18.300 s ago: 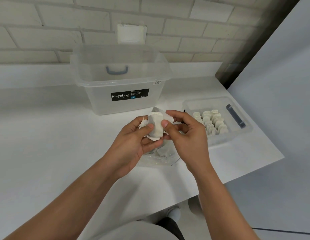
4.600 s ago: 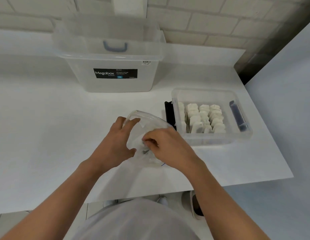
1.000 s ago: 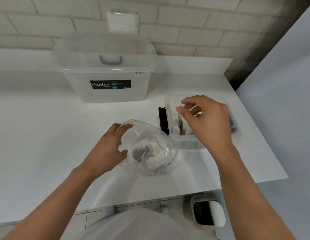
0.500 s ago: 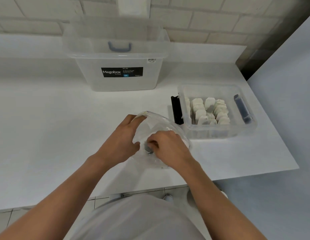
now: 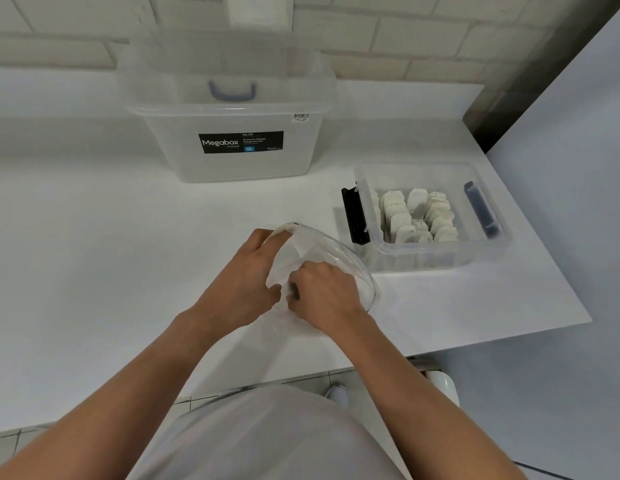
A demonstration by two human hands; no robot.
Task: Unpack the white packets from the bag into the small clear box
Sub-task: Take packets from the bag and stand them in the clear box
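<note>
A clear plastic bag (image 5: 331, 252) lies on the white table (image 5: 111, 258) in front of me, its mouth held wide. My left hand (image 5: 244, 282) grips the bag's left rim, fingers curled over the edge. My right hand (image 5: 324, 294) reaches down inside the bag with its fingers curled; what they touch is hidden. To the right stands the small clear box (image 5: 436, 252), with several white packets (image 5: 417, 216) standing in rows inside it.
A large clear Megabox tub (image 5: 232, 133) stands at the back against the brick wall. A black clip (image 5: 353, 216) and a blue clip (image 5: 481, 209) flank the small box. The table's front edge runs just below my hands; its right edge is past the small box.
My right hand left the small box a second ago and went back into the bag, where it has stayed for the last half second. My left hand kept its hold on the rim.
</note>
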